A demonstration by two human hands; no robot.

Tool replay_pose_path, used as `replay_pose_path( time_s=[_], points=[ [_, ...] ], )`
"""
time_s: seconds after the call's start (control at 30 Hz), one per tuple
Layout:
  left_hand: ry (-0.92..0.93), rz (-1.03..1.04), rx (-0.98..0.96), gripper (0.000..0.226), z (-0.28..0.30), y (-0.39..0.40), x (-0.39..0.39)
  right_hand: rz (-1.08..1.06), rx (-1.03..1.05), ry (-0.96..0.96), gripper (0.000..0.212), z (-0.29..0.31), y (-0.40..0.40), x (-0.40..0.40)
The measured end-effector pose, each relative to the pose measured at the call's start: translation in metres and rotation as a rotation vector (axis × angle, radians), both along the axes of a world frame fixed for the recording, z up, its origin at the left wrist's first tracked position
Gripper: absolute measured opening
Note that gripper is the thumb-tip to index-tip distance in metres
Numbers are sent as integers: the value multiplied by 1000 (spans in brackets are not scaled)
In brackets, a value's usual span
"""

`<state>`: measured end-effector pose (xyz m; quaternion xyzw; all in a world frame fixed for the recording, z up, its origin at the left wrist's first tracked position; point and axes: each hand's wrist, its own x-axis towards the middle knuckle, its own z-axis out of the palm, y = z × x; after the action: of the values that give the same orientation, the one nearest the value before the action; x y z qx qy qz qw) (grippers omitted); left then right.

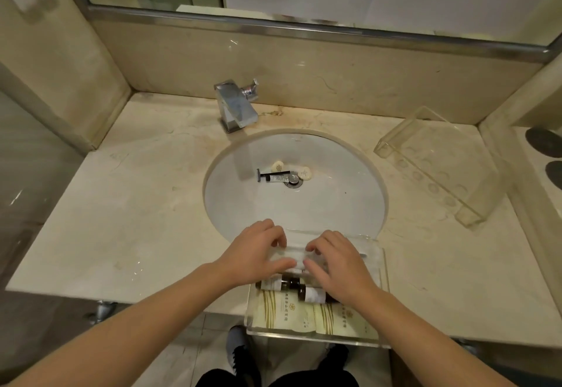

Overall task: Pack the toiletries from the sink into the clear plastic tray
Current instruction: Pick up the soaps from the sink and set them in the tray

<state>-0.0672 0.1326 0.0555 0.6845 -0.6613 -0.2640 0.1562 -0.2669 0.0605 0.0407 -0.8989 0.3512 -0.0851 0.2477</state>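
- Left hand (258, 252) and right hand (337, 265), low in the frame's centre, curl their fingers (275, 234) onto a pale packet (296, 254) at the tray's far end, apparently pinching it from both sides to settle it in place.
- The tray (381, 277) sits on the surface (137, 219) at its near edge, just below the sink (349, 204). It already holds brown bottles (299, 291) and cream packets (282, 313).
- Still in the sink, by the drain at frame centre: a razor (264, 173), a small tube (278, 178) and two round soaps (304, 172).
- By my reckoning the packing is past halfway, with four items left.
- A second clear holder (438, 161) stands at the right.
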Motion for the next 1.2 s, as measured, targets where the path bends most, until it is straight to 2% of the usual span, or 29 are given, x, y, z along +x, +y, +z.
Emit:
replay_pose_path(
  time_s=[0.13, 0.33, 0.53, 0.7, 0.87, 1.0, 1.13, 1.2],
  points=[
    [47, 140, 5, 26, -7, -27, 18, -159, 81, -61, 12, -1, -32, 16],
    [36, 304, 82, 13, -24, -80, 52, -277, 252, -2, 14, -19, -94, 42],
    [12, 377, 198, 33, -55, -134, 77, -258, 374, 239, 37, -59, -149, 68],
    [-11, 380, 261, 41, -88, -170, 88, -205, 393, 333, 48, -92, -179, 91],
    [-61, 353, 327, 49, -124, -198, 94, -227, 505, 398, 61, -120, -206, 113],
    [-51, 369, 341, 47, -145, -219, 93, -234, 461, 336, 62, -135, -217, 121],
    [-22, 386, 333, 31, -161, -236, 91, -226, 352, 315, 54, -146, -222, 127],
    [-57, 367, 359, 38, -166, -243, 89, -217, 299, 320, 50, -149, -222, 129]
  ],
)
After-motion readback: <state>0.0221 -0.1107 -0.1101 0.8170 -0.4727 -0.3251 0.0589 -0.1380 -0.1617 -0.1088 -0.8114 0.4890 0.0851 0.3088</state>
